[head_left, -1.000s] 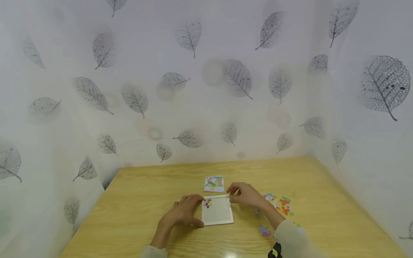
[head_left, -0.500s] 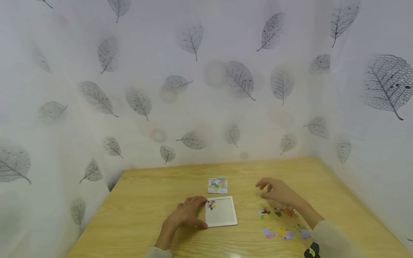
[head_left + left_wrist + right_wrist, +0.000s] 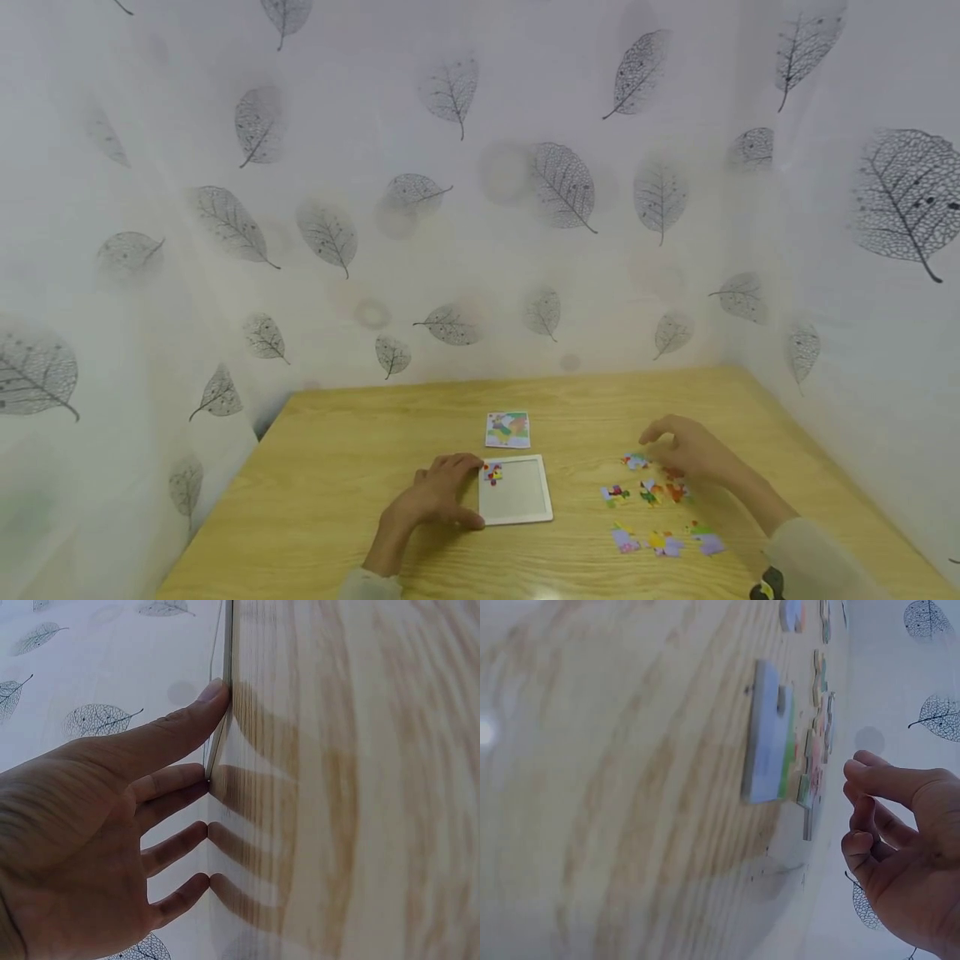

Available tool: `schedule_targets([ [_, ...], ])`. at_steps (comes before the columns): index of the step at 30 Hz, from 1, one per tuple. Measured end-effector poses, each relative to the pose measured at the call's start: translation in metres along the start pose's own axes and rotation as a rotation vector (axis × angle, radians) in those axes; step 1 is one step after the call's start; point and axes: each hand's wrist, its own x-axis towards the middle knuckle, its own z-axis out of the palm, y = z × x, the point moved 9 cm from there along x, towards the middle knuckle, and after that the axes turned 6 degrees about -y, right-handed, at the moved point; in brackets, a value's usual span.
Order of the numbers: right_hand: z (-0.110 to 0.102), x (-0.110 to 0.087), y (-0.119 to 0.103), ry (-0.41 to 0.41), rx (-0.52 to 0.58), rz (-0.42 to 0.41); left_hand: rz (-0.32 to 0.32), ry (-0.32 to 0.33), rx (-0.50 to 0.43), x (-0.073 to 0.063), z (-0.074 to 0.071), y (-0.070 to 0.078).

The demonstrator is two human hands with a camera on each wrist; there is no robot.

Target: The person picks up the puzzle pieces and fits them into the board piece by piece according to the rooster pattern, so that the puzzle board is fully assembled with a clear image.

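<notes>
My left hand (image 3: 438,496) rests at the left side of a white puzzle tray (image 3: 517,522), thumb by its near corner and fingers by its far corner. In the left wrist view, the thumb and a finger touch the tray's edge. A colourful jigsaw piece (image 3: 492,474) lies in the tray's far left corner. My right hand (image 3: 693,450) hovers over the loose jigsaw pieces (image 3: 650,492) on the right, fingers loosely bent and nothing visible in them. It partly hides an orange piece (image 3: 677,492). A pale blue piece (image 3: 633,460) lies just left of it.
A square picture card (image 3: 507,430) lies behind the tray on the wooden table (image 3: 390,417). Nearer the front right are several purple-toned pieces, one with green (image 3: 707,542). A leaf-patterned curtain (image 3: 480,250) encloses the back and sides.
My right hand has moved from the tray's far right corner rightward to the loose pieces. The left hand has stayed at the tray, and the view has shifted slightly.
</notes>
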Motion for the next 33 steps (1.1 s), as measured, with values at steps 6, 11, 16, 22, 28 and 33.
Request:
schedule_targets([
  [6, 0.009, 0.003, 0.003, -0.069, 0.065, -0.003, -0.005, -0.013, 0.000, -0.006, -0.007, 0.009],
  [11, 0.016, 0.006, 0.000, -0.090, 0.067, -0.022, -0.007, -0.041, -0.002, -0.009, -0.013, 0.019],
  [16, 0.019, 0.008, -0.001, -0.085, 0.047, -0.027, -0.018, -0.053, -0.028, -0.012, -0.015, 0.023],
  [22, 0.021, 0.009, 0.001, -0.095, 0.045, 0.003, -0.026, -0.051, -0.038, -0.012, -0.015, 0.022],
  [28, 0.022, 0.008, -0.001, -0.082, 0.010, -0.030, -0.020, -0.046, -0.023, -0.011, -0.014, 0.020],
  [33, 0.023, 0.008, -0.001, -0.077, -0.009, -0.037, -0.028, -0.054, -0.026, -0.011, -0.013, 0.020],
])
